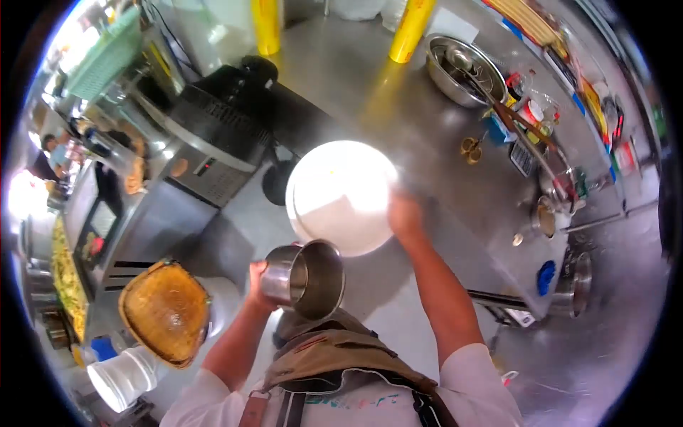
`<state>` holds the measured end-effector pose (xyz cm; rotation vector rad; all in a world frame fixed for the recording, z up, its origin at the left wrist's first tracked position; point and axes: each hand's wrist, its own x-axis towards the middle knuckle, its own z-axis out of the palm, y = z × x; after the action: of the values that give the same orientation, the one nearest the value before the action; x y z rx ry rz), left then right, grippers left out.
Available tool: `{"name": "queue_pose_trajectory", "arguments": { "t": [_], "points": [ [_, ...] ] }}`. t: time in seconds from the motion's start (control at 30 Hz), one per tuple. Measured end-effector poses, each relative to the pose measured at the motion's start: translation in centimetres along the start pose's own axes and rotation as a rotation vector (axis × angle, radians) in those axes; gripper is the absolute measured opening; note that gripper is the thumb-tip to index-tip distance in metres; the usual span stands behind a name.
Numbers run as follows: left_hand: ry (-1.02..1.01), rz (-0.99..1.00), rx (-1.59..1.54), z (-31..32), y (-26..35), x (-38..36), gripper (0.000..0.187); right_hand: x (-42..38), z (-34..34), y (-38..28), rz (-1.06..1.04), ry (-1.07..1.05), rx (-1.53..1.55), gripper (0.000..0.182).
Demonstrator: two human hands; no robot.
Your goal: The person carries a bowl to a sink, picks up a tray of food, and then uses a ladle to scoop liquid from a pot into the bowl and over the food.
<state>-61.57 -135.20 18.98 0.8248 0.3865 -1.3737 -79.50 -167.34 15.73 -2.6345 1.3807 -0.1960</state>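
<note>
My left hand (259, 283) is closed round the side of a stainless steel pot (306, 277), which is tilted so that its open mouth faces right. The inside wall of the pot shows bare metal. In front of my body is a large white round lid (338, 203), glaring with light in its upper half. My right hand (405, 215) is closed at the lid's right edge, slightly smeared by motion, with its fingertips hidden. The pot's rim overlaps the lower edge of the lid in this view.
A steel counter (441, 185) runs along the right, bearing a metal bowl of utensils (466, 71), gold-handled scissors (471, 150) and a blue item (546, 277). Two yellow cylinders (413, 32) stand at the back. At left are a black-and-steel machine (224, 117), a brown-topped container (167, 313) and white buckets (121, 381).
</note>
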Motion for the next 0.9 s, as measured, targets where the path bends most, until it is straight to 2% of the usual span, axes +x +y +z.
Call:
{"name": "queue_pose_trajectory", "arguments": {
  "t": [0.03,0.07,0.13,0.17,0.23,0.3,0.4,0.43,0.53,0.63,0.7,0.77,0.87,0.9],
  "points": [
    [-0.069,-0.075,0.051,-0.1,0.5,3.1,0.060,1.8,-0.3,-0.7,-0.029,0.003,-0.120,0.014],
    [-0.135,-0.146,0.099,1.1,1.5,5.1,0.062,3.8,0.7,-0.1,-0.049,-0.094,-0.218,0.011],
    [-0.027,-0.154,0.065,5.0,2.4,7.4,0.065,6.8,3.9,1.5,-0.159,-0.091,-0.237,0.010],
    [-0.088,-0.108,0.090,5.5,2.7,8.4,0.067,8.4,4.5,1.0,-0.127,-0.087,-0.238,0.010],
    [-0.179,-0.252,-0.097,2.7,1.9,10.7,0.065,9.6,4.8,0.4,-0.045,-0.092,-0.241,0.009],
    [-0.228,-0.341,-0.190,1.0,1.4,12.0,0.063,10.1,2.3,-2.0,-0.066,-0.083,-0.197,0.008],
    [-0.173,-0.248,-0.154,0.1,1.0,12.9,0.063,11.8,2.5,-3.5,-0.065,-0.052,-0.165,0.010],
    [-0.230,-0.179,-0.052,0.1,1.2,12.7,0.063,12.0,2.9,-3.6,-0.061,-0.049,-0.161,0.011],
    [-0.318,-0.286,-0.438,0.9,1.5,12.2,0.059,11.5,4.8,-3.1,-0.154,-0.037,-0.184,0.021],
    [-0.093,-0.268,-0.366,3.6,2.6,11.1,0.050,11.0,4.3,-4.5,-0.118,-0.066,-0.152,0.030],
    [-0.049,-0.204,-0.096,3.8,2.8,11.2,0.042,11.3,5.2,-3.5,-0.185,-0.048,-0.119,0.032],
    [-0.037,-0.168,0.036,2.5,2.3,11.7,0.034,12.8,6.0,-4.1,-0.261,-0.027,-0.085,0.031],
    [-0.056,-0.181,0.036,0.1,0.7,12.3,0.023,14.2,6.8,-5.1,-0.340,0.010,-0.048,0.025],
    [-0.041,-0.188,0.035,0.1,0.6,12.4,0.020,14.9,8.9,-4.1,-0.457,0.135,-0.059,0.026]
  ]
}}
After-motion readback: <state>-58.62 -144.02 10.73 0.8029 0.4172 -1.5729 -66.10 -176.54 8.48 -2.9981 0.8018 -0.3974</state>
